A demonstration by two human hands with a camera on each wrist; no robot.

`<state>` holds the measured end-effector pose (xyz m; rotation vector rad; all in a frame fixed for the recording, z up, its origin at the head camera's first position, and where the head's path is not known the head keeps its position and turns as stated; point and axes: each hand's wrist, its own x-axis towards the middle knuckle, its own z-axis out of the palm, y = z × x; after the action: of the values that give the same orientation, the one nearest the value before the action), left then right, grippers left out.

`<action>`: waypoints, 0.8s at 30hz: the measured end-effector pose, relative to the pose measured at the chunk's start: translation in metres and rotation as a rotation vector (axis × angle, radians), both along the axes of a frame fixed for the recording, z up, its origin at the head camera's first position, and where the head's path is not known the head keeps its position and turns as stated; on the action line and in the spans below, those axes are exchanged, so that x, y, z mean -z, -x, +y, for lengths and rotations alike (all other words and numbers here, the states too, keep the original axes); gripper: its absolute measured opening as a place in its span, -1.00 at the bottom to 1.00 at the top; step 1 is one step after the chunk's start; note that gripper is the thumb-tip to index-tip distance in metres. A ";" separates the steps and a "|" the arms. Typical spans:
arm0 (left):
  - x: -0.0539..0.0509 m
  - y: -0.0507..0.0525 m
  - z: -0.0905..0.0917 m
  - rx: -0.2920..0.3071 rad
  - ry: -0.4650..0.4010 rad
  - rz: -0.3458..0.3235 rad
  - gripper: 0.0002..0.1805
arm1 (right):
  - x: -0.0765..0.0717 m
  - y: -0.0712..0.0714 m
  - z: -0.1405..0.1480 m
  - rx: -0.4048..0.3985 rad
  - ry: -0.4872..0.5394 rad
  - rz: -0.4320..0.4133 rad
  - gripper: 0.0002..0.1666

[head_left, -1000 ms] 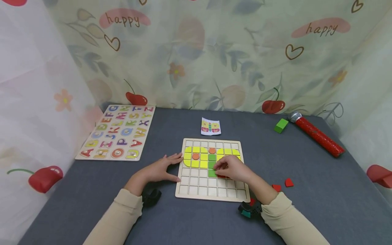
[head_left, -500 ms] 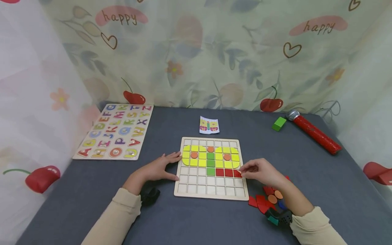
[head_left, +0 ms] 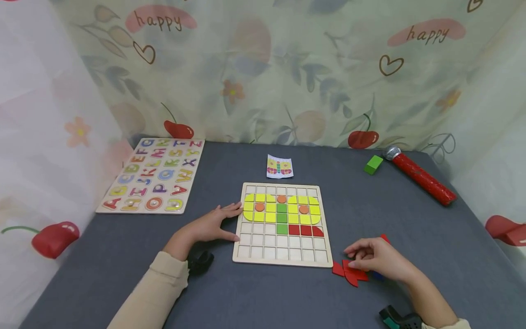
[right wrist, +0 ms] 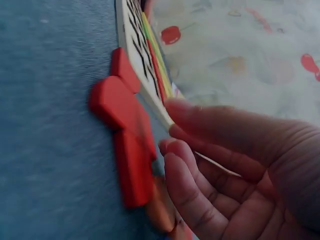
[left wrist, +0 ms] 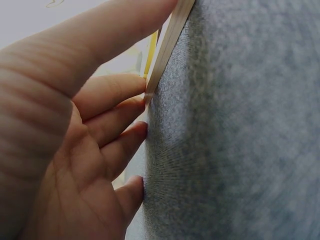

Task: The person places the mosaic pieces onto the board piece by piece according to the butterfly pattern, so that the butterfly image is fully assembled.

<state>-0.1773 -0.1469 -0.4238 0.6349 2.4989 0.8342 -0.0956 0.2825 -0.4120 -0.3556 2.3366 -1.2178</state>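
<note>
Crowding red tiles (head_left: 350, 276): they lie against one another, some apparently overlapping, on the table (head_left: 246, 297), so a pinch could well lift two at once or flick a neighbour aside
Mixed outlines: curved-edged pieces sit among straight ones, and picking the wrong shape seems an easy slip, since the hand hides part of the pile from above
Wooden grid board (head_left: 283, 262): its near right corner is just beside the closest loose tile; a careless sweep could knock the frame and unsettle the laid pieces
Left hand (head_left: 209, 224): fingers spread and fairly straight, touching the board's left edge; if that contact slackens, the board could probably slide more freely
Right hand (head_left: 380, 258): fingers loosely bent, thumb apart from them, nothing visible gripped
Right fingers (right wrist: 180, 180) and pile: the red pieces lie right beside the fingertips, with a gap showing in the wrist view; from the head view alone, contact cannot be told
Orange disc (right wrist: 161, 206): close by the lower fingers, partly covered, and could get dragged along
Blue piece (head_left: 377, 276): peeks out from behind the right hand, its shape unclear
Laid red row (head_left: 306, 230): three pieces right of the lowest green square (head_left: 281, 229), well apart from the right fingers
</note>
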 end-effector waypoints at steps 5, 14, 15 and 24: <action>0.001 0.000 -0.001 0.006 -0.006 0.004 -0.02 | 0.006 -0.010 0.006 -0.020 0.056 -0.022 -0.49; 0.001 -0.001 0.000 0.006 -0.012 0.007 -0.03 | 0.009 -0.015 0.003 -0.061 0.024 0.075 -0.57; 0.001 -0.001 0.000 0.008 -0.013 0.009 -0.03 | 0.009 -0.015 0.003 -0.059 0.019 0.075 -0.58; -0.001 -0.001 0.000 0.007 -0.005 0.011 -0.03 | 0.004 -0.008 0.004 -0.002 0.065 -0.023 -0.64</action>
<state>-0.1768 -0.1466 -0.4230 0.6516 2.5037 0.8369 -0.0878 0.2864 -0.4160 -0.3640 2.2802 -1.2921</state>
